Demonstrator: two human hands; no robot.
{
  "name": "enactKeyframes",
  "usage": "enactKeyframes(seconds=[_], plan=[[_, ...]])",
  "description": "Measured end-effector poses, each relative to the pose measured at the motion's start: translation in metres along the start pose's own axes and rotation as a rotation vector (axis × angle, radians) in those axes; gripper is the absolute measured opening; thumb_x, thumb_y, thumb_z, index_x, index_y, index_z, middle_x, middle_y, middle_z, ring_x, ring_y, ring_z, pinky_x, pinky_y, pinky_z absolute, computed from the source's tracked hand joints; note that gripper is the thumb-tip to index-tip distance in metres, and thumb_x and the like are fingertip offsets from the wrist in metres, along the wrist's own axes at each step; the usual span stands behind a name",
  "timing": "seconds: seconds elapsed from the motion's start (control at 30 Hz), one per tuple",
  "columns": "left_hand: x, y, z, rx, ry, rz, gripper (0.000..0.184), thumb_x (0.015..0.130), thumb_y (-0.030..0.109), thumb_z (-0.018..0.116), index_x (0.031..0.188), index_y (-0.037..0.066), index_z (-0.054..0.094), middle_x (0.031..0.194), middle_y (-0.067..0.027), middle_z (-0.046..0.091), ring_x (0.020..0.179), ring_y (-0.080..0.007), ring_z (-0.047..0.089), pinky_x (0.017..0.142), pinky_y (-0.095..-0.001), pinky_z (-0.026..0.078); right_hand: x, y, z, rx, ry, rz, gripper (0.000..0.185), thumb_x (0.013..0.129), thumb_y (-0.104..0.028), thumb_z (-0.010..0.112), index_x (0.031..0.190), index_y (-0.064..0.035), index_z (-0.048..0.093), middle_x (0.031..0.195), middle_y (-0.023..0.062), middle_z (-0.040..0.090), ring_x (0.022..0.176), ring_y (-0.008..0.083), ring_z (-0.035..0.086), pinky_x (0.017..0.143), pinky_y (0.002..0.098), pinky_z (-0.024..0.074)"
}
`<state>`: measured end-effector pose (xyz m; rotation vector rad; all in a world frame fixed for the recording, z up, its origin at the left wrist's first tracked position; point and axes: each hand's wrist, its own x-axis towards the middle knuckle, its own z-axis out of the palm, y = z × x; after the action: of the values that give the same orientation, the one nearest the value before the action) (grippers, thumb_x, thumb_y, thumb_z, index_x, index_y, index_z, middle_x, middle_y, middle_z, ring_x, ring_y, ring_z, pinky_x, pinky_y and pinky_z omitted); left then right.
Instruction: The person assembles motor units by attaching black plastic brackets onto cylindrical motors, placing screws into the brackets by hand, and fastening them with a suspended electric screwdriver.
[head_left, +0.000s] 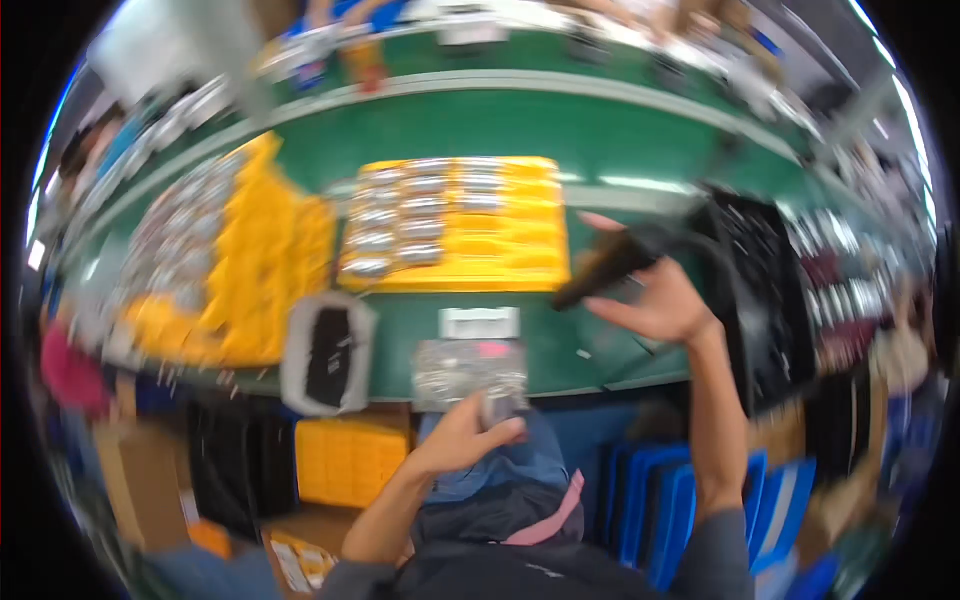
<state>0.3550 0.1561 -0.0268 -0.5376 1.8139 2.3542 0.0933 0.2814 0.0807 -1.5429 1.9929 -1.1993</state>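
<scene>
I see the right hand (668,305) grasping a dark tool (598,276), its thumb under the tool and a finger stretched out above it, just to the right of the yellow tray (505,245). The left hand (458,440) pinches a small grey part (499,406) by the near edge of the green table (430,118); blur keeps me from telling what the part is. Right by that part lies a shiny packet (450,372) with a pink mark, and past it a white card (480,322). In the tray I make out rows of metal pieces (420,222), mainly on its left side. A pale bin (294,370) with something black inside stands to the left of the packet, near more yellow trays (262,270). A black crate (735,290) sits beyond the right hand.
</scene>
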Motion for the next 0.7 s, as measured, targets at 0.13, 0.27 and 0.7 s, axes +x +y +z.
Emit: enactKeyframes(seconds=[0.13,0.27,0.7], plan=[[-0.005,-0.006,0.023,-0.086,0.063,0.003,0.03,0.085,0.012,0.066,0.106,-0.002,0.049,0.079,-0.0114,0.061,0.067,-0.0186,0.062,0.063,-0.0311,0.052,-0.016,-0.013,-0.018,-0.126,-0.003,0.049,0.056,0.066,-0.01,0.066,0.118,-0.0004,0.049,0.106,0.0225,0.06,0.095,0.0368,0.059,0.08,0.0399,0.049],[-0.005,-0.02,0.023,-0.051,0.155,-0.021,0.032,0.083,0.013,0.066,0.105,-0.003,0.049,0.074,-0.0095,0.059,0.061,-0.0168,0.058,0.057,-0.0294,0.049,-0.035,0.019,-0.037,-0.19,0.257,-0.144,0.066,0.071,-0.012,0.06,0.134,-0.0017,0.043,0.113,0.0206,0.06,0.099,0.0299,0.06,0.091,0.0364,0.0466],[-0.012,-0.044,0.045,0.003,0.106,-0.019,0.024,0.083,0.013,0.068,0.097,0.001,0.053,0.075,-0.0026,0.056,0.062,-0.0101,0.054,0.056,-0.0245,0.045,-0.167,0.232,-0.14,-0.469,0.508,0.916,0.037,0.079,-0.029,0.07,0.099,0.0016,0.066,0.094,0.0207,0.068,0.09,0.0293,0.067,0.082,0.0365,0.0509]])
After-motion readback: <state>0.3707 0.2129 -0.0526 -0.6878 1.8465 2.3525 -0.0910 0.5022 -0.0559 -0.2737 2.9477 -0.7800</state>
